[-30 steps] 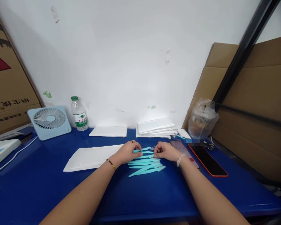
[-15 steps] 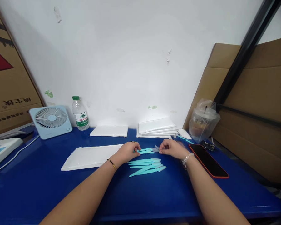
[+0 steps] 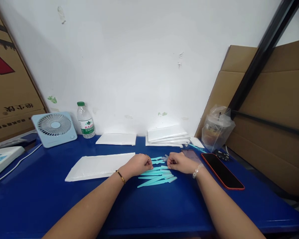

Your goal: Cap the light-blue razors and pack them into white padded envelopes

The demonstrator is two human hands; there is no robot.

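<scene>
Several thin turquoise plastic sticks lie fanned out on the blue table. My left hand rests at their left end, fingers curled in a pinch on the upper sticks. My right hand sits at their right end, fingers also closed on the tips of the same upper sticks. A white padded envelope lies flat just left of my left hand.
A stack of white envelopes and a single one lie by the wall. Two phones lie right of my right hand, with a bagged drink cup behind them. A small fan and water bottle stand at back left.
Both hands have drawn slightly nearer to me and closer together over the upper sticks. My left fingers have curled from flat into a pinch.
</scene>
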